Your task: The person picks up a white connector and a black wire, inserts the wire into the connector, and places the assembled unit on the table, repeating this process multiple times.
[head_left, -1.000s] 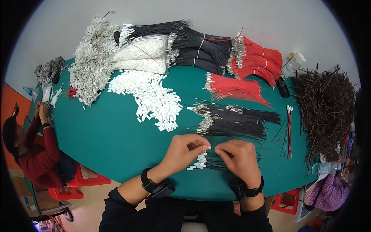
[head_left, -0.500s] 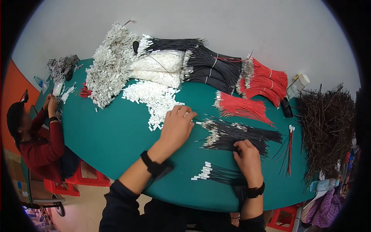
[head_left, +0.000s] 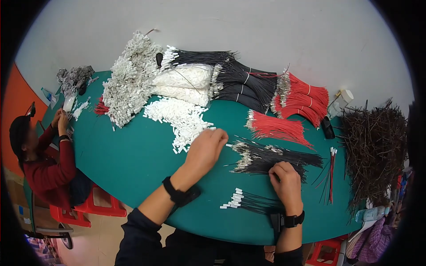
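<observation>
My left hand point(head_left: 203, 153) is beside the right edge of a loose pile of small white plastic connector housings point(head_left: 177, 117), its fingers drawn together in a pinch. Whatever lies between those fingertips is hidden. Just right of them, a white housing point(head_left: 229, 145) sits at the left end of a bundle of black wires with metal terminals point(head_left: 270, 154). At the near edge of that bundle, my right hand point(head_left: 287, 182) has thumb and fingers curled closed on black wire. Nearer to me, black wires with white housings on their ends point(head_left: 237, 198) lie partly under my right wrist.
Red wires point(head_left: 279, 128) lie beyond the black ones. Tied red bundles point(head_left: 306, 97), tied black bundles point(head_left: 248, 82), bagged white housings point(head_left: 182, 82) and a white heap point(head_left: 131, 80) line the back. Dark wires point(head_left: 372, 150) pile at right. A co-worker point(head_left: 49, 173) sits at left.
My left hand's fingers have drawn together and shifted slightly beside the white housings. My right hand stays at the black bundle. The whole view has shifted a little.
</observation>
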A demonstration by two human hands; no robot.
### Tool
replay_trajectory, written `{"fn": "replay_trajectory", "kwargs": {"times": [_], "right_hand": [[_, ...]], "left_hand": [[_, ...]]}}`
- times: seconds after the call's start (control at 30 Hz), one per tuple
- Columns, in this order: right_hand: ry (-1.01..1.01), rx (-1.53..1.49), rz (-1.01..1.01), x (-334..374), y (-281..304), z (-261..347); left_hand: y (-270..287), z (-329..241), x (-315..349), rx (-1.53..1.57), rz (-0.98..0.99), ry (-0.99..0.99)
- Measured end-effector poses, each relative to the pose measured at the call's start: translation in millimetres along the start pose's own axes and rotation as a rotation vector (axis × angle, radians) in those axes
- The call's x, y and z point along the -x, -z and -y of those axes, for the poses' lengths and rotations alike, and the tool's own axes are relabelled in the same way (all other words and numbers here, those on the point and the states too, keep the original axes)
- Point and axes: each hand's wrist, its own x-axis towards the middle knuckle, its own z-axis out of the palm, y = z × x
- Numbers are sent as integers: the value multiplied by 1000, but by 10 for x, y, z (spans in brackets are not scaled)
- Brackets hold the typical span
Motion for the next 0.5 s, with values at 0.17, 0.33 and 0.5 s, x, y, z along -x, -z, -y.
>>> {"fn": "replay_trajectory", "kwargs": {"times": [0.17,0.33,0.5], "right_hand": [[-21,-123,19,26,110,9],[-93,-291,18,33,159,3],[-116,-301,41,28,134,83]], "left_hand": [[66,-347,372,703,230,488],[-33,-269,484,878,328,587],[-67,-299,522,1032,361,628]]}}
